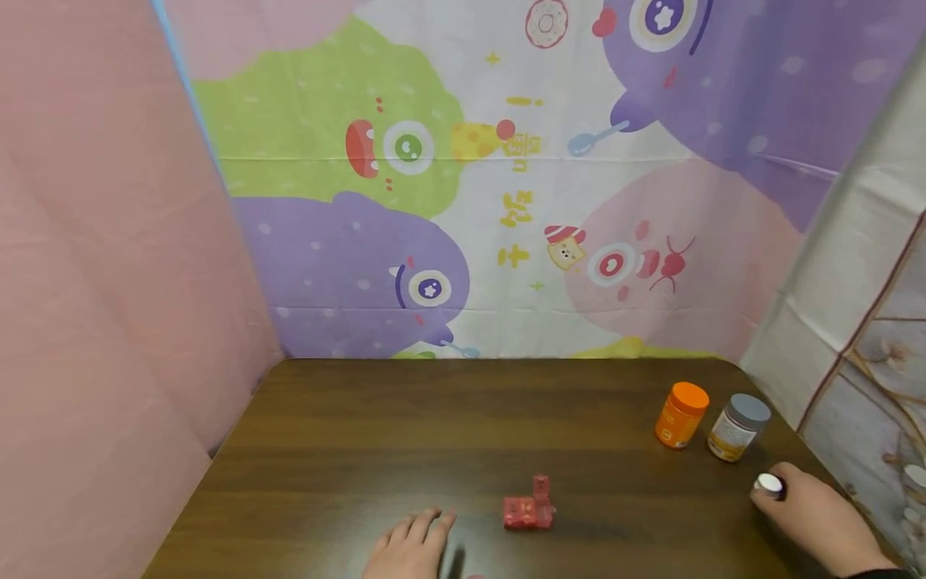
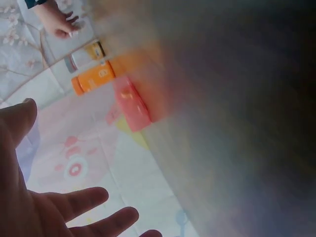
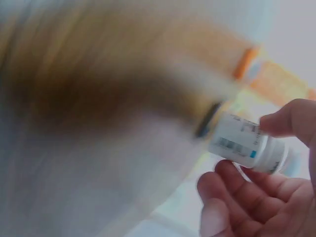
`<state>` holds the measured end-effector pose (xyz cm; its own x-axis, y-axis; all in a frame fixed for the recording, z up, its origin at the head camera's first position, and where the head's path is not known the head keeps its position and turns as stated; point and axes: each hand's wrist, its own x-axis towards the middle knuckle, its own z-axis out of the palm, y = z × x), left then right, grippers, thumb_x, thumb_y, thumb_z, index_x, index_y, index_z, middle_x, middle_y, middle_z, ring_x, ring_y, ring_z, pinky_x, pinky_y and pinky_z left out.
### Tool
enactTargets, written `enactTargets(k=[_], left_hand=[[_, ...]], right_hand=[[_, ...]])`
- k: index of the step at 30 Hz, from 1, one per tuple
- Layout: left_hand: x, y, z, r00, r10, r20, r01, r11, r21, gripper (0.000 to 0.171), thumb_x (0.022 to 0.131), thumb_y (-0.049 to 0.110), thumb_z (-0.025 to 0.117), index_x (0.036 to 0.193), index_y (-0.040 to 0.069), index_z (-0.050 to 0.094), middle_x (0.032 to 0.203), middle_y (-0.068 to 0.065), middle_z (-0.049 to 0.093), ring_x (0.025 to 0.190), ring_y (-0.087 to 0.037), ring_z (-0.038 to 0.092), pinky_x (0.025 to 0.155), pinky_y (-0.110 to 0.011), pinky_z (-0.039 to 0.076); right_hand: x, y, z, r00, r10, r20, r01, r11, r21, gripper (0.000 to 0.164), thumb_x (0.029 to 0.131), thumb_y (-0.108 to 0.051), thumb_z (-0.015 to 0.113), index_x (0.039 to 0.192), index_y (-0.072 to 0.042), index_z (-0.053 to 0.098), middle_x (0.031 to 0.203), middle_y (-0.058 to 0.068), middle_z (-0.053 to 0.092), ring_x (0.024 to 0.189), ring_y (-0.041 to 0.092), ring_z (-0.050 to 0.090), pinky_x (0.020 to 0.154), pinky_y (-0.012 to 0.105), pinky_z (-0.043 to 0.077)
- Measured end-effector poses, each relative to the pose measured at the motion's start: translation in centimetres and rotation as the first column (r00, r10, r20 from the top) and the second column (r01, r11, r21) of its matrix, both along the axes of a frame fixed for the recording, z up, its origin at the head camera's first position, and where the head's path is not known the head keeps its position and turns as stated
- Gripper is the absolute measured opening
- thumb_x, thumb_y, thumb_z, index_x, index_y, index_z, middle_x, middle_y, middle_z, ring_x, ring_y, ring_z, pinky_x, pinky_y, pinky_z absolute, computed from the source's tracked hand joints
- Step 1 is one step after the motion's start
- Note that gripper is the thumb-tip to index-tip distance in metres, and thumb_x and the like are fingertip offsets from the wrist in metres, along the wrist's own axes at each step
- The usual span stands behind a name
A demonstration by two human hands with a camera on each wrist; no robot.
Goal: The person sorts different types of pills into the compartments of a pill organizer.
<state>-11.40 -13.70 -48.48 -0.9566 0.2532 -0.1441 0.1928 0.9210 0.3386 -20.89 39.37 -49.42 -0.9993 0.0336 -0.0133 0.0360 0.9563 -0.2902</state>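
My right hand (image 1: 817,515) pinches a small white pill bottle (image 3: 236,140) between thumb and fingers at the table's right side. Its label with a barcode shows in the right wrist view, and its white cap (image 1: 769,485) points up in the head view. A small translucent red pill organizer (image 1: 526,512) sits near the middle front of the table, one lid standing up at its right end. Left of it, my left hand (image 1: 408,548) has its fingers spread and holds nothing. In the left wrist view the organizer (image 2: 132,104) appears beyond the fingers.
An orange jar (image 1: 682,416) and a grey-lidded jar (image 1: 738,429) stand side by side at the back right of the dark wooden table (image 1: 434,434). A cartoon-print curtain (image 1: 506,201) hangs along the back edge, with more cloth at both sides.
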Motion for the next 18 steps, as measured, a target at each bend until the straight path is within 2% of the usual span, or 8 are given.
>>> enactTargets(k=[2,5,9,12,16,18], left_hand=[[-0.4,0.4,0.0,0.998,0.002,0.056,-0.003,1.000,0.022,0.089,0.082,0.083,0.046,0.140,0.017,0.055,0.136,-0.011,0.056,0.120,-0.040,0.053,0.093,-0.063,0.042],[-1.0,1.2,-0.1,0.993,-0.022,0.114,0.020,0.999,0.025,0.088,0.081,0.081,0.050,0.140,0.016,0.055,0.135,-0.011,0.057,0.119,-0.038,0.055,0.091,-0.062,0.044],[-1.1,2.8,-0.4,0.996,-0.079,0.036,0.079,0.997,0.002,0.085,0.081,0.079,0.053,0.137,0.015,0.057,0.129,-0.008,0.061,0.114,-0.033,0.059,0.087,-0.055,0.049],[-1.0,4.0,-0.6,0.991,-0.111,-0.073,0.112,0.994,0.002,0.077,0.082,0.074,0.058,0.132,0.015,0.062,0.123,-0.005,0.065,0.109,-0.028,0.062,0.083,-0.050,0.051],[-1.3,5.5,-0.9,0.982,-0.134,-0.129,0.138,0.990,0.021,0.064,0.082,0.062,0.068,0.125,0.015,0.066,0.114,-0.003,0.068,0.102,-0.023,0.065,0.080,-0.043,0.053],[-1.6,6.2,-1.1,0.981,-0.146,-0.128,0.151,0.988,0.030,0.058,0.082,0.058,0.071,0.121,0.014,0.068,0.107,-0.002,0.069,0.095,-0.020,0.066,0.075,-0.039,0.054]], right_hand=[[0.7,-2.8,0.5,0.997,0.065,-0.049,-0.065,0.998,-0.007,0.024,0.085,-0.027,0.069,0.091,-0.005,0.059,0.075,0.001,0.058,0.063,0.018,0.049,0.057,0.041,0.042],[1.7,-7.8,1.2,0.988,0.151,-0.043,-0.152,0.988,-0.037,0.020,0.084,-0.026,0.072,0.089,-0.012,0.059,0.074,-0.004,0.055,0.062,0.014,0.046,0.058,0.036,0.039],[3.0,-14.2,1.6,0.959,0.282,0.005,-0.281,0.957,-0.076,0.022,0.085,-0.033,0.075,0.087,-0.020,0.058,0.073,-0.010,0.052,0.062,0.007,0.045,0.059,0.030,0.039],[3.8,-18.0,1.7,0.913,0.408,0.021,-0.404,0.909,-0.104,0.023,0.086,-0.040,0.074,0.085,-0.024,0.057,0.073,-0.014,0.051,0.062,0.003,0.044,0.059,0.028,0.039],[4.2,-21.7,1.3,0.834,0.551,-0.023,-0.549,0.825,-0.136,0.023,0.088,-0.042,0.072,0.084,-0.025,0.056,0.071,-0.016,0.048,0.061,0.001,0.043,0.058,0.026,0.038],[4.3,-23.1,0.9,0.806,0.591,-0.038,-0.589,0.793,-0.152,0.022,0.088,-0.041,0.072,0.085,-0.025,0.058,0.072,-0.017,0.048,0.061,0.001,0.043,0.058,0.025,0.038]])
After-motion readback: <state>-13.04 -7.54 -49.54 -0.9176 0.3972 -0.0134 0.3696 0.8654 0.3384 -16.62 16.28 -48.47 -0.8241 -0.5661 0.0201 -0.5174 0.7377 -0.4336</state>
